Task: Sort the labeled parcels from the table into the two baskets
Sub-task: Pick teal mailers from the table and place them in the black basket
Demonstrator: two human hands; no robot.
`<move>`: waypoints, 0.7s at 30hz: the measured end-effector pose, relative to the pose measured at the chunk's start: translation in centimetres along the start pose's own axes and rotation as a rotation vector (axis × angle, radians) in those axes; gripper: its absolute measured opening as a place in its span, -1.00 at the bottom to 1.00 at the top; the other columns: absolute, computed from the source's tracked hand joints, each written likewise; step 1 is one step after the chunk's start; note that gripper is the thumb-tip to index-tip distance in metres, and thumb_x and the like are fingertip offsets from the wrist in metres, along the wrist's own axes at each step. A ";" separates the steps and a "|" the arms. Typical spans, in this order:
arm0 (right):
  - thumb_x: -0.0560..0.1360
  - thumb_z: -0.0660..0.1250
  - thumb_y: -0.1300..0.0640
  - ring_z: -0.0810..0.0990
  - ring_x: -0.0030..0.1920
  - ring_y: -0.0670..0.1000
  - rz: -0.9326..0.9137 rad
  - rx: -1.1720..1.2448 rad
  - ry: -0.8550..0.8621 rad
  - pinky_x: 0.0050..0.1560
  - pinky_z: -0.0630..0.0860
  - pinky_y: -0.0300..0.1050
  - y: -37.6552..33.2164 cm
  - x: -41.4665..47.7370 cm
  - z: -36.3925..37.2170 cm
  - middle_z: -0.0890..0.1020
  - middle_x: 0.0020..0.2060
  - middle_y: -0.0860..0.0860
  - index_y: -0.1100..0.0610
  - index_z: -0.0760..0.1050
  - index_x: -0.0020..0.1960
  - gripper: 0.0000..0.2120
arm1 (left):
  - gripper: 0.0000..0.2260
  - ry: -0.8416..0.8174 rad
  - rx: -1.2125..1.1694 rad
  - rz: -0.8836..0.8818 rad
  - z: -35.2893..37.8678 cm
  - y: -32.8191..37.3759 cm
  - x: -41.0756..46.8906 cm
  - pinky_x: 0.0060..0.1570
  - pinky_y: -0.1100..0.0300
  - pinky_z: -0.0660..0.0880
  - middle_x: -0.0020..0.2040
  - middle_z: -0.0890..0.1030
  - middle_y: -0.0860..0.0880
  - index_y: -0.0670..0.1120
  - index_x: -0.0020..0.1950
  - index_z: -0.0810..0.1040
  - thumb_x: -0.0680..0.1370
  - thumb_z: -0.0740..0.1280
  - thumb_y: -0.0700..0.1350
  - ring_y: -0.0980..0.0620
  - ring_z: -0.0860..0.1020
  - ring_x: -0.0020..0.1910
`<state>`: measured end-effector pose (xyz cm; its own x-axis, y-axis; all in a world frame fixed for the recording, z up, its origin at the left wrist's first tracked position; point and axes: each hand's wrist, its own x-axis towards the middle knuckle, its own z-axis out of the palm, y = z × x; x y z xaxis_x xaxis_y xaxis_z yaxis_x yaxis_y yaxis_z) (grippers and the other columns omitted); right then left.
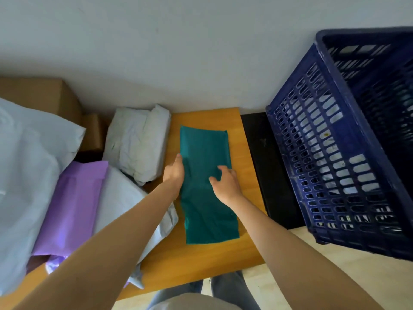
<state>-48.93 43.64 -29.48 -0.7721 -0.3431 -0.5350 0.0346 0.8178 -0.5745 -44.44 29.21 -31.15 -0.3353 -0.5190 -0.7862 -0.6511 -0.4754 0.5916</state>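
Left hand (pixel 175 173), fingertips hidden, meets the teal parcel (pixel 207 198).

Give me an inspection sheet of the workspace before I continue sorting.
Surface: wooden table, holding the parcels.
Job's things: teal parcel flat on table, no label showing; grey parcels and purple parcel piled left; blue basket right; second basket unseen.
Clutter: cardboard boxes far left; black panel beside table.
Hands: left hand at teal parcel's left edge, grip unclear; right hand resting on it, fingers spread.
Cables: nothing seen.
Surroundings: white wall, pale floor.
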 end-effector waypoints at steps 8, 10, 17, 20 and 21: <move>0.59 0.19 -0.14 0.42 0.32 0.04 -0.066 0.254 0.080 0.30 0.39 -0.04 -1.7 0.1 -2.5 0.42 0.35 0.05 0.08 0.32 0.44 -0.50 | -0.49 -0.121 -0.156 0.084 1.5 2.2 -3.5 -0.28 0.14 0.44 -0.08 0.61 -0.08 -0.13 0.11 0.56 0.64 -0.02 0.21 -0.03 0.57 -0.12; 0.57 0.20 -0.19 0.47 0.28 0.03 -0.052 0.303 0.075 0.25 0.43 -0.03 -1.9 0.5 -3.9 0.50 0.28 0.02 0.07 0.35 0.42 -0.49 | -0.47 -0.190 -0.145 0.111 2.2 2.6 -4.4 -0.23 0.15 0.45 -0.02 0.61 -0.06 -0.10 0.13 0.56 0.64 -0.05 0.22 -0.02 0.57 -0.06; 0.33 0.24 -0.46 0.51 0.06 -0.05 -0.012 0.270 0.086 0.00 0.41 -0.11 -0.5 1.0 -9.2 0.53 0.01 -0.18 -0.07 0.42 0.23 -0.37 | -0.61 -0.377 -0.063 0.184 5.7 2.5 -6.2 0.14 0.02 0.47 0.08 0.65 0.06 0.03 0.00 0.63 0.67 0.03 0.09 -0.01 0.58 0.07; 0.29 0.33 -0.41 0.55 0.00 -0.02 -0.001 0.187 0.112 -0.02 0.50 -0.08 0.3 0.9 -10.6 0.52 -0.05 -0.16 -0.07 0.39 0.17 -0.40 | -0.83 -0.367 0.007 0.197 7.5 2.2 -6.6 0.09 0.06 0.51 0.07 0.65 0.03 0.00 0.04 0.63 0.60 0.25 -0.15 0.03 0.60 0.02; 0.33 0.37 -0.33 0.56 -0.03 -0.01 0.006 0.146 0.135 -0.05 0.51 -0.08 0.7 0.9 -10.9 0.54 -0.03 -0.10 -0.03 0.38 0.15 -0.45 | -0.81 -0.356 0.047 0.197 8.1 2.1 -6.6 0.05 0.07 0.52 0.05 0.65 0.00 -0.03 0.08 0.62 0.56 0.28 -0.23 0.04 0.59 0.00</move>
<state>-56.50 48.93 -23.57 -0.8493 -0.2653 -0.4564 0.1237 0.7405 -0.6606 -49.11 37.38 -26.13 -0.6661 -0.3150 -0.6761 -0.5786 -0.3537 0.7349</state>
